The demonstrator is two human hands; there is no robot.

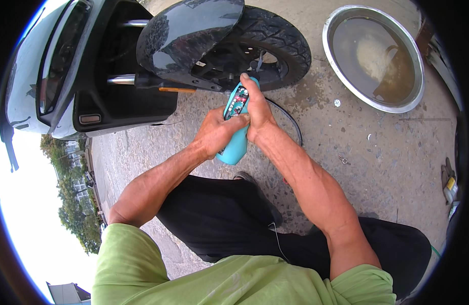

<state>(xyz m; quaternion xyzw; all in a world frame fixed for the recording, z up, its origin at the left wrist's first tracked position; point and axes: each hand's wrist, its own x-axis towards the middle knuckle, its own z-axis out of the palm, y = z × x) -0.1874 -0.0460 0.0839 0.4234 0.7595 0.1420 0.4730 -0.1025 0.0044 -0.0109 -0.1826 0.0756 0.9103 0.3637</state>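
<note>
A teal bottle [234,147] with a dark, colourful label is held between both hands, tilted, its upper end toward the scooter's front wheel. My left hand [218,131] wraps round its lower left side, the thumb lying across the label. On the other side my right hand [260,113] grips it higher up, with the thumb stretched to the top end. Just beyond the bottle is the black front tyre [290,53] with its dark rim [234,63]. The bottle's tip overlaps the wheel in view; whether it touches is unclear.
The scooter's glossy dark fender [186,30] covers part of the wheel, and its body [67,66] fills the upper left. A wide metal basin [420,94] of murky water stands at the upper right. A black hose [295,122] curves over the stained concrete [366,157].
</note>
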